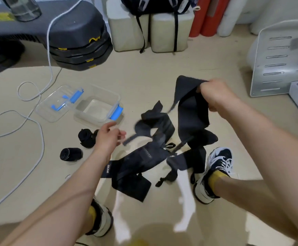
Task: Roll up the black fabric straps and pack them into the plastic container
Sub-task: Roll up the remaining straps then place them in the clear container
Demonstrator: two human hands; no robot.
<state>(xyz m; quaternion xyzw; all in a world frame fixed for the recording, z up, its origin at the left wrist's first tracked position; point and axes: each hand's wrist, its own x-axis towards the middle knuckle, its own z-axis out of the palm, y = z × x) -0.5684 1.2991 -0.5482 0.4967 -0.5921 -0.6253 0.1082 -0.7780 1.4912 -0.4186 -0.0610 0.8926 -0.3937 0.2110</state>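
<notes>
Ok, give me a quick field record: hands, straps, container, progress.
right hand: grips the end of one black strap, held up above the floor
left hand: at a loose strap end; grip unclear through blur
loose straps: tangled heap on the floor
rolled straps: two, on the floor by the left hand
container: open, nothing inside
lid: lying beside the container
progress: no roll packed yet

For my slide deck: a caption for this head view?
Right hand grips a black strap above the tangle; empty container and rolled straps lie nearby.
</notes>
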